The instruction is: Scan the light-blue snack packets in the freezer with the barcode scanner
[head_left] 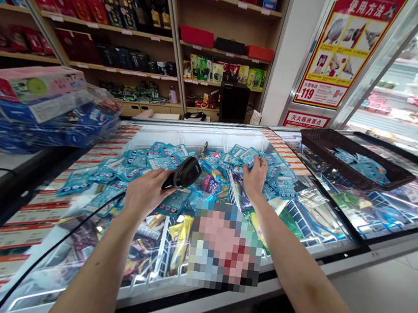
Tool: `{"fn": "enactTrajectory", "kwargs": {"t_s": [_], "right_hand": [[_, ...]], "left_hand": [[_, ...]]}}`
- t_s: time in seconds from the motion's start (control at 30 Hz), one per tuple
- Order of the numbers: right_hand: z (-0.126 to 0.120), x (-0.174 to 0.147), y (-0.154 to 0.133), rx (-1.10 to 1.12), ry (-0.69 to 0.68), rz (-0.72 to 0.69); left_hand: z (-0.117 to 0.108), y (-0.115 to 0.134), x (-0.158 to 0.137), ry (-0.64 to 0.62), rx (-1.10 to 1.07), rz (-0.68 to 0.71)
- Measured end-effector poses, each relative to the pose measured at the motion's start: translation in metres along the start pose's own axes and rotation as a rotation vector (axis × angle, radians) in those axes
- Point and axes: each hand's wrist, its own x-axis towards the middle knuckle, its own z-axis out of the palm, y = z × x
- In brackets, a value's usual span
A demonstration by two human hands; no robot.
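Note:
My left hand (146,189) is wrapped round the handle of a black barcode scanner (187,172), its head tilted toward the right. A black cord trails from it down to the lower left. My right hand (256,175) reaches into the blue packets (248,155) on the right, its fingertips closed on the edge of one. More blue packets (165,157) lie spread in an overlapping heap on the freezer's glass top (180,137), left of the scanner. Beneath the glass, wrapped ice creams show in white wire baskets. My right fingertips are partly hidden.
A dark brown tray (399,176) holding several blue packets stands on the freezer at the right. At the left sits a stack of plastic-wrapped boxes (46,104). Orange-and-white price labels (27,215) line the glass. Behind are shelves (163,37) of bottles and boxes.

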Motion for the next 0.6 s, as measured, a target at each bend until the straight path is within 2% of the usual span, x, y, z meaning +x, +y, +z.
{"fn": "enactTrajectory", "kwargs": {"t_s": [0.17,0.37,0.6], "right_hand": [[-0.012,-0.007,-0.009,-0.227,0.000,-0.055],[-0.010,-0.011,-0.009,-0.395,-0.188,-0.229],[-0.004,-0.008,0.000,-0.440,-0.200,-0.159]], "left_hand": [[0.002,-0.004,-0.001,0.015,0.024,-0.021],[0.005,-0.006,-0.001,0.012,0.012,-0.021],[0.002,-0.008,-0.001,-0.005,-0.018,-0.037]]}}
